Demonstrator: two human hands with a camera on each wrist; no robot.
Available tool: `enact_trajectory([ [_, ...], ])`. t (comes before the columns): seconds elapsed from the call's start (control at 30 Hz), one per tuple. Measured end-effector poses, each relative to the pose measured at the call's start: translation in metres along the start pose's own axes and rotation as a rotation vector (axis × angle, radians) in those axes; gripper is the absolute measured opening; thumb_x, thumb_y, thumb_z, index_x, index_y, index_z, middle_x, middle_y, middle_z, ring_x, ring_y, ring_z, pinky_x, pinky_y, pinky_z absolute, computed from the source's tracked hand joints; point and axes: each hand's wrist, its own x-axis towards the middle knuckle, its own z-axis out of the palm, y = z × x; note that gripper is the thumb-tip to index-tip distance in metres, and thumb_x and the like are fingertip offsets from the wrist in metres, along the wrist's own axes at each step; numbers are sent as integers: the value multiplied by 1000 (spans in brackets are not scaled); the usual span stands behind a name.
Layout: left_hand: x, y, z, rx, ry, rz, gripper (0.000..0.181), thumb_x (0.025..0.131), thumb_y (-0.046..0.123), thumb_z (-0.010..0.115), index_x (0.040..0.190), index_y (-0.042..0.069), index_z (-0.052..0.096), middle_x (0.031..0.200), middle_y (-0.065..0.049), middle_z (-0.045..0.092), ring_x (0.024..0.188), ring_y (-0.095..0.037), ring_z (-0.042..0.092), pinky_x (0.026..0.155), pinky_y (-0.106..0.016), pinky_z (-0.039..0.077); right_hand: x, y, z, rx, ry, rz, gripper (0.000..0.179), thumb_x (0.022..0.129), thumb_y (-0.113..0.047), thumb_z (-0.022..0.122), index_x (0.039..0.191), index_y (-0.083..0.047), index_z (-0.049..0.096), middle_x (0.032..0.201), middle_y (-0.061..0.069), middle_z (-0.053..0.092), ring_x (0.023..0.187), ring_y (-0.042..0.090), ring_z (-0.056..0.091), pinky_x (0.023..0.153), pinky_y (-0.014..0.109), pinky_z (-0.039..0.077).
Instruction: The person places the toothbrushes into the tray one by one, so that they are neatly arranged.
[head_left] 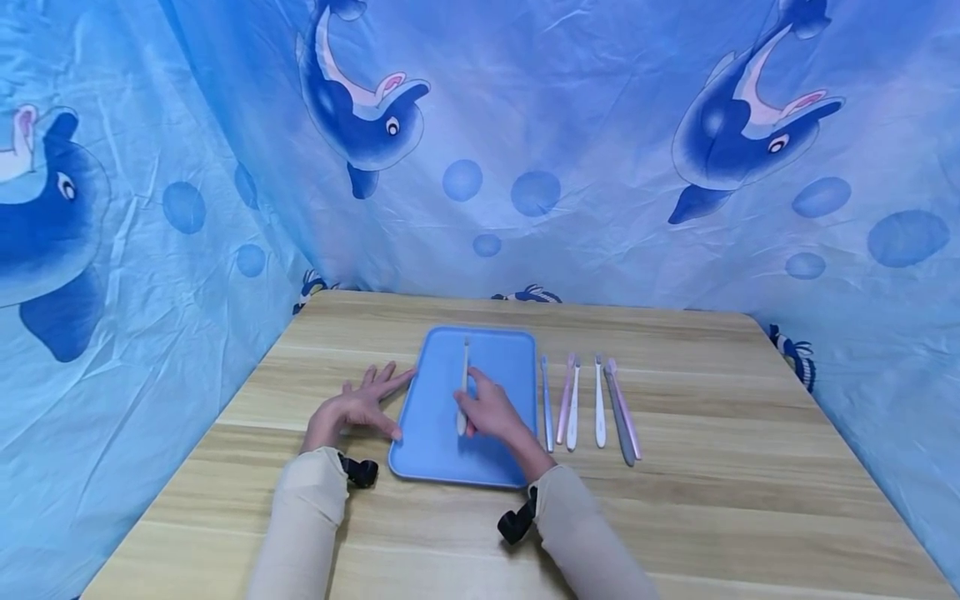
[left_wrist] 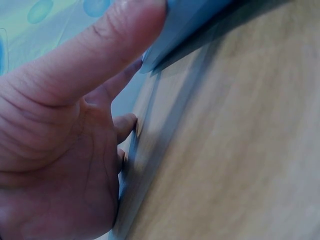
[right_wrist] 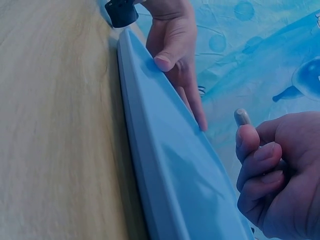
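A blue tray (head_left: 431, 454) lies on the wooden table. My left hand (head_left: 362, 406) is at its left edge, fingers spread, with thumb and index fingertip touching the rim; the left wrist view shows the palm (left_wrist: 60, 165) close up beside the tray's side. Over the middle of the tray, my right hand (head_left: 491, 408) pinches a pale toothbrush (head_left: 465, 360) by its handle, its head pointing to the far side. The handle's end (right_wrist: 242, 116) pokes out of the curled fingers in the right wrist view, raised above the tray.
Right of the tray several toothbrushes lie roughly side by side: a blue one (head_left: 547, 408), a pink one (head_left: 564, 408), white ones (head_left: 600, 412), a grey one (head_left: 622, 425) and another pink one (head_left: 627, 408). A blue dolphin-print cloth (head_left: 585, 250) hangs around the table.
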Motion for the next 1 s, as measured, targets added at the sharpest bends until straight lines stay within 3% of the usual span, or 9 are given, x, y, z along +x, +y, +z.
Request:
enact_trajectory([
  [0.47,-1,2,-1,7,-4,-5,133,59,58,91,162,26,13,168,-23,-11,150,-55,-21,107,-83,-15,6,-2,15,31,-5,-29,57,104,-18,51,155,-3,31,48,0,58,36,13,54,34,23,41],
  [1.0,-1,1,0,3,-1,10,133,59,58,91,162,25,13,168,-23,-10,150,-54,-20,107,-84,-13,10,-10,31,34,-24,8,62,103,-18,52,157,-2,27,46,-1,56,34,11,52,34,22,41],
])
